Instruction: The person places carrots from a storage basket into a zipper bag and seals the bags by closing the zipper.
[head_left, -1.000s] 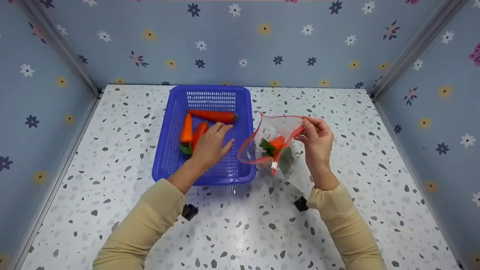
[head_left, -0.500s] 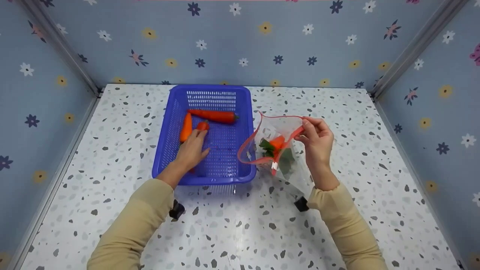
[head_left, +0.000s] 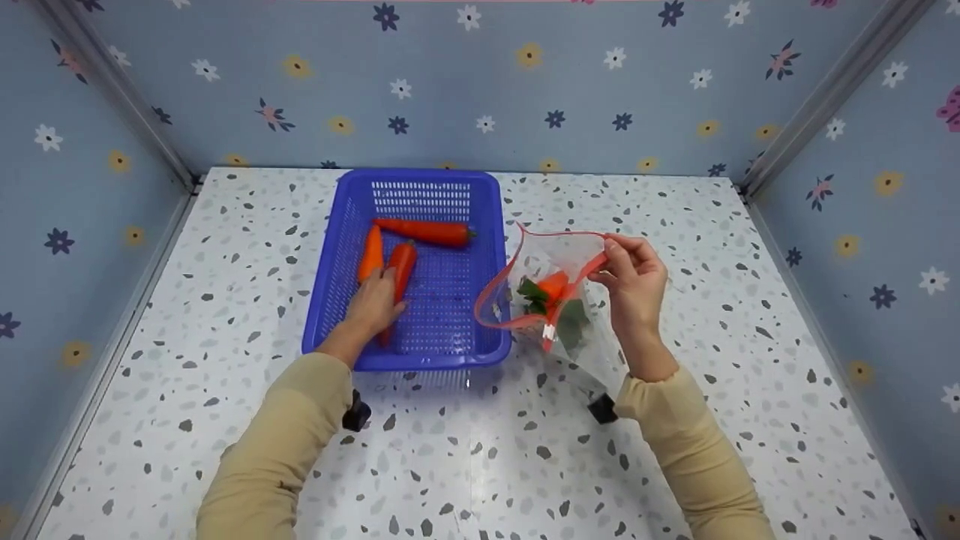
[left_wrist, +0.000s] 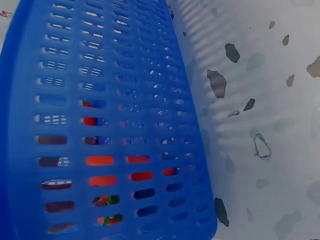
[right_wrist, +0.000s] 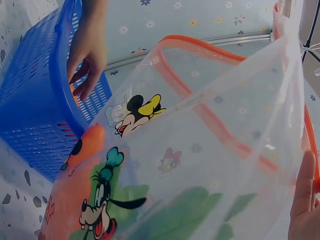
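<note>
Inside the blue plastic basket (head_left: 457,358), my left hand (head_left: 367,304) reaches down among the carrots. It covers the lower end of an orange carrot (head_left: 372,251), and its thumb lies by a red carrot (head_left: 403,262). The fingertips are partly hidden, so a hold on either carrot cannot be made out. With thumb and fingers, my right hand (head_left: 636,281) pinches the red-edged rim of a clear zip bag (head_left: 566,251), keeping its mouth wide. A carrot with green leaves (head_left: 553,286) is in the bag. Cartoon figures decorate the bag in the right wrist view.
Another red carrot (head_left: 426,231) lies across the far end of the basket. The bag stands beside the basket's right wall on a speckled white tabletop (head_left: 480,465). Flower-patterned panels (head_left: 480,90) enclose the back and sides.
My left hand has moved left and a little towards me within the basket, uncovering more of the middle red carrot. The right hand and the bag stay in place.
</note>
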